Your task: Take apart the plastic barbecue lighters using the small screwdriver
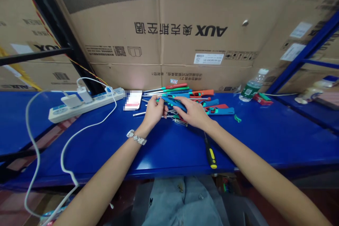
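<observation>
Both of my hands meet over the middle of the blue table point(164, 148), around a blue long-nosed lighter point(173, 102) with green inside its handle. My left hand point(154, 110) pinches its left end between thumb and fingers. From the other side, my right hand point(194, 112) grips the handle, its thumb along the near edge. Several more long-nosed lighters lie in a pile behind and to the right, such as a blue one point(222, 111) and a red one point(174, 86). Small metal parts point(180, 122) sit below my hands, partly hidden.
A black and yellow screwdriver point(211, 155) lies near the front edge. At left are a white power strip point(84, 107) with cables and a phone point(135, 99). A small green piece point(237, 118), a water bottle point(253, 86) and a red box point(262, 99) are at right. Cardboard boxes point(169, 7) stand behind.
</observation>
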{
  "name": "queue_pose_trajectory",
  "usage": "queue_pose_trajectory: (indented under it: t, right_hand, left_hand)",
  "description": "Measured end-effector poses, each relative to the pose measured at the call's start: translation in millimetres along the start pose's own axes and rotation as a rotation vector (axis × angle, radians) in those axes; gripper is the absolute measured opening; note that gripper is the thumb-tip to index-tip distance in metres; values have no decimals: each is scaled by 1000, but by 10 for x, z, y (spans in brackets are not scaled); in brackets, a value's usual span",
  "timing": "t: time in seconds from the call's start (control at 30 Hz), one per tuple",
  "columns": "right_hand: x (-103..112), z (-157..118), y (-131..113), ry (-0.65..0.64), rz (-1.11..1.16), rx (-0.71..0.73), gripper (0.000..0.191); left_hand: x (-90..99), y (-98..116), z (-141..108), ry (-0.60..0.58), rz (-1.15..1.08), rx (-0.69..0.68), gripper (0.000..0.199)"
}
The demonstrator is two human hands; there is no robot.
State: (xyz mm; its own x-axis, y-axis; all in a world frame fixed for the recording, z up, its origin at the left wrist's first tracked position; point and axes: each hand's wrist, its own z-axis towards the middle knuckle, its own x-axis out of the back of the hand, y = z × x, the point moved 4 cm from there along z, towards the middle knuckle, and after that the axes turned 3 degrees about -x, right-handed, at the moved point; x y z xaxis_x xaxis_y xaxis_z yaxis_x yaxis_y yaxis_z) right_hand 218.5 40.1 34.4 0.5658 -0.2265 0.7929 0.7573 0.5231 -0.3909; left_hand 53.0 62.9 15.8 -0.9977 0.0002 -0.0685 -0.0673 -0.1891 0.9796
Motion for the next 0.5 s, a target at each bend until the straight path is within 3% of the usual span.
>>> queue_pose_trajectory:
  t: [0.13, 0.23, 0.5]
  right_hand:
    - [42, -33, -34, 20, -225, 54, 44]
    - [132, -38, 52, 43, -321, 84, 51]
    - [616, -98, 556, 74, -434, 38, 48]
  left_hand:
    - [-72, 14, -14, -18, -184, 79, 18]
    - [-199, 58, 27, -95, -276, 134, 15]
    - [-822, 140, 282, -251, -298, 261, 18]
